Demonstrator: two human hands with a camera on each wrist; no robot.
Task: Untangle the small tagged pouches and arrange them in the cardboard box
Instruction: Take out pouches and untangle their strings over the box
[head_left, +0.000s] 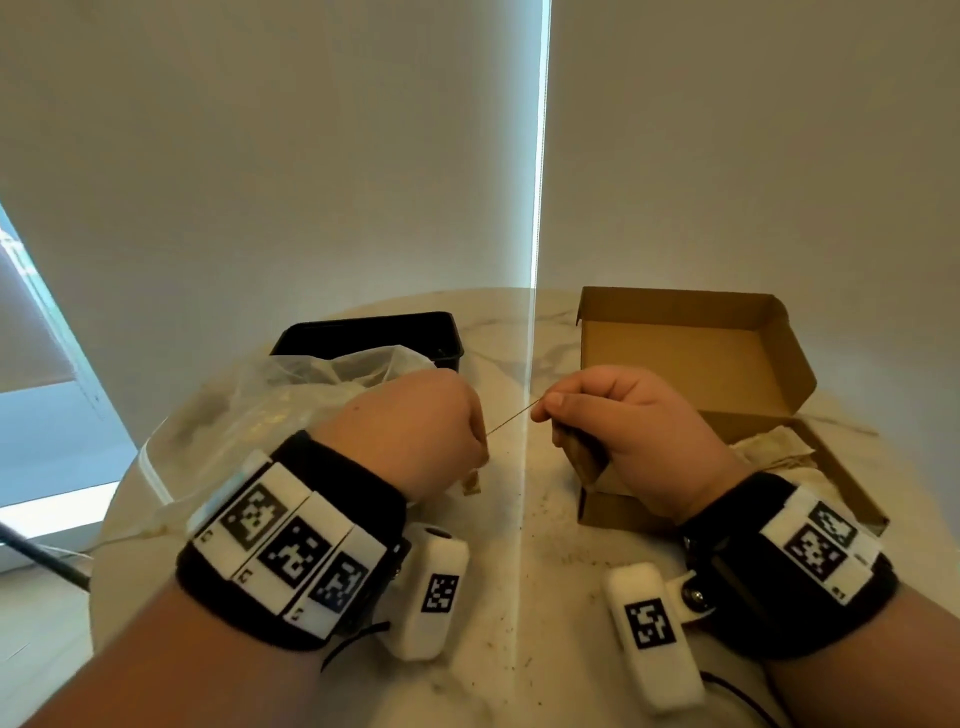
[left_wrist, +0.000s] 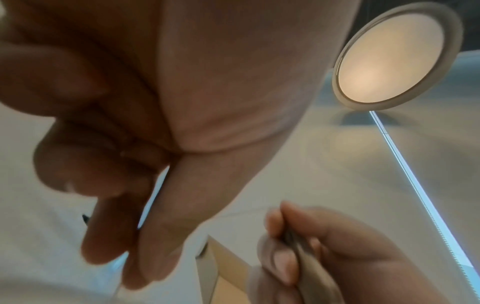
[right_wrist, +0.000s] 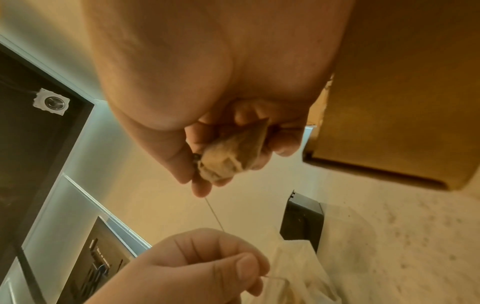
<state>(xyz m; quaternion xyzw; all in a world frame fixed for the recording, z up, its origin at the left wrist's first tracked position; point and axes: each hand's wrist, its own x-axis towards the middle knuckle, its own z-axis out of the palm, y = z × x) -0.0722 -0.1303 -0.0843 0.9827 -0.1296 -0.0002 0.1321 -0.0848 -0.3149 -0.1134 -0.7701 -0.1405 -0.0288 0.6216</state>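
Note:
My right hand (head_left: 545, 410) grips a small brown pouch (head_left: 587, 457) in its curled fingers and pinches the pouch's thin string (head_left: 511, 415) at thumb and forefinger. The string runs taut to my left hand (head_left: 480, 441), which pinches its other end; a small tag (head_left: 471, 486) hangs under that hand. In the right wrist view the pouch (right_wrist: 233, 156) sits in the palm and the string (right_wrist: 214, 214) leads down to the left hand (right_wrist: 249, 273). The open cardboard box (head_left: 691, 358) stands right of my hands, with pale pouches (head_left: 774, 449) lying in its base.
A black tray (head_left: 363, 338) stands at the back left of the round marble table (head_left: 519, 571). A crumpled clear plastic bag (head_left: 260, 405) lies in front of it, under my left forearm. Dark crumbs dot the tabletop near the front.

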